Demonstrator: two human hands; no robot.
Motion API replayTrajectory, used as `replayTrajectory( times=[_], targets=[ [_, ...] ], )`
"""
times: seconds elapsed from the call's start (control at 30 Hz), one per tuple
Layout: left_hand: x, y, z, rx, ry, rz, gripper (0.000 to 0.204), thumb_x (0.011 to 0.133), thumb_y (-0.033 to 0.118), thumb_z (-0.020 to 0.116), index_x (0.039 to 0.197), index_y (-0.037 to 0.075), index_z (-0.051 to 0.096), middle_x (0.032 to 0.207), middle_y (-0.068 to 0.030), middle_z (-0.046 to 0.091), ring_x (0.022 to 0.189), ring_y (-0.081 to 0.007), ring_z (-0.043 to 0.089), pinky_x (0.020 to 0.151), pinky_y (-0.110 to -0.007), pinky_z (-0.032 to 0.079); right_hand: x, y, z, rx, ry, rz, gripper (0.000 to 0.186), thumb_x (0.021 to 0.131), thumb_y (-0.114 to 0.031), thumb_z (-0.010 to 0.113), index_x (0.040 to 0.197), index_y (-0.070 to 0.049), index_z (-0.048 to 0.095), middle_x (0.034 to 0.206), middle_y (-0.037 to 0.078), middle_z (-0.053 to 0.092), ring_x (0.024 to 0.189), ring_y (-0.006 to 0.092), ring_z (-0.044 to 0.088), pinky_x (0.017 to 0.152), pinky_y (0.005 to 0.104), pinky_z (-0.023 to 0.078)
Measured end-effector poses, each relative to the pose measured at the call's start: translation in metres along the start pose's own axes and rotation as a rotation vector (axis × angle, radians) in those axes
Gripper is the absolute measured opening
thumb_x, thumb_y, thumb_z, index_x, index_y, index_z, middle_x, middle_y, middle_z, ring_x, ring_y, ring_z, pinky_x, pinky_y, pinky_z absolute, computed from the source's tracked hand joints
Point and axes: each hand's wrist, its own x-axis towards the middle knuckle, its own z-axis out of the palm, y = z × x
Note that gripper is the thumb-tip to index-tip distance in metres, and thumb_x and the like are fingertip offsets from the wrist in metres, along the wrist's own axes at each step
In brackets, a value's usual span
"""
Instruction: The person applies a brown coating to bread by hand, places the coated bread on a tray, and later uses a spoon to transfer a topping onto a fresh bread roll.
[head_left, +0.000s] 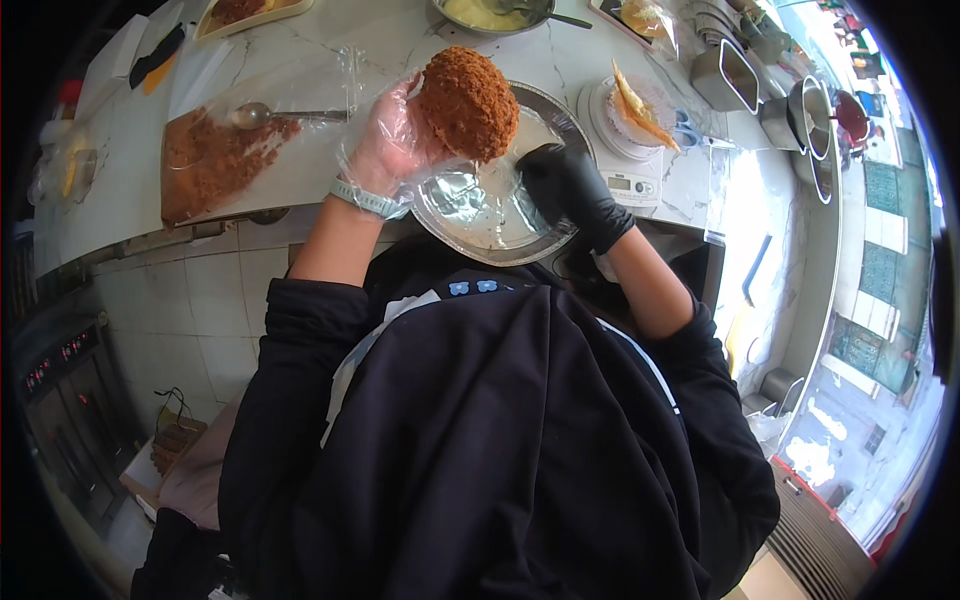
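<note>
My left hand (395, 140), in a clear plastic glove, grips a round bun (468, 105) covered all over in brown, floss-like crumbs. The bun is held up over the upper left part of a round metal tray (500, 258). Over the tray's right side is my right hand (575, 195) in a black glove, its fingers curled in. Whatever those fingers hold, if anything, is hidden. Pale smears and a few crumbs show on the tray's bottom. To the left, brown floss (205, 175) is spread in a clear plastic bag, and a metal spoon (255, 115) lies by it.
A white digital scale (632, 187) stands right of the tray, with a white round container and a tan pointed piece on it. A bowl of yellow cream (485, 14) is at the back. Metal containers (735, 85) line the right side. The counter's front edge runs before me.
</note>
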Motion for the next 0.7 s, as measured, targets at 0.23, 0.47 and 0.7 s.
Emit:
replayTrajectory(
  times=[0.23,0.47,0.7],
  targets=[
    [-0.010,-0.016,0.026,0.010,-0.068,0.017,0.050,0.093,0.039,0.022,0.131,0.007,0.035,0.130,-0.0152,0.041,0.121,-0.0314,0.039,0.098,-0.053,0.033,0.023,0.024,-0.076,0.964,0.224,0.108,0.019,0.077,-0.006,0.062,0.094,0.002,0.065,0.086,0.008,0.066,0.075,0.0101,0.060,0.072,0.0233,0.049],
    [-0.019,-0.035,0.055,0.180,-0.055,0.023,0.047,0.094,0.036,0.018,0.124,0.008,0.042,0.119,-0.0085,0.052,0.110,-0.0223,0.051,0.092,-0.041,0.042,0.047,0.005,-0.119,0.686,0.176,-0.249,0.017,0.076,-0.009,0.063,0.091,0.000,0.066,0.085,0.009,0.066,0.072,0.0143,0.061,0.072,0.0259,0.050],
    [-0.022,-0.035,0.058,0.180,-0.023,0.034,0.042,0.094,0.033,0.026,0.120,0.008,0.046,0.117,-0.0068,0.054,0.107,-0.0200,0.053,0.090,-0.040,0.044,0.051,-0.014,-0.122,0.307,0.222,-0.274,0.014,0.071,-0.017,0.067,0.082,-0.008,0.069,0.075,0.009,0.066,0.063,0.0202,0.061,0.065,0.0274,0.049]
  ],
)
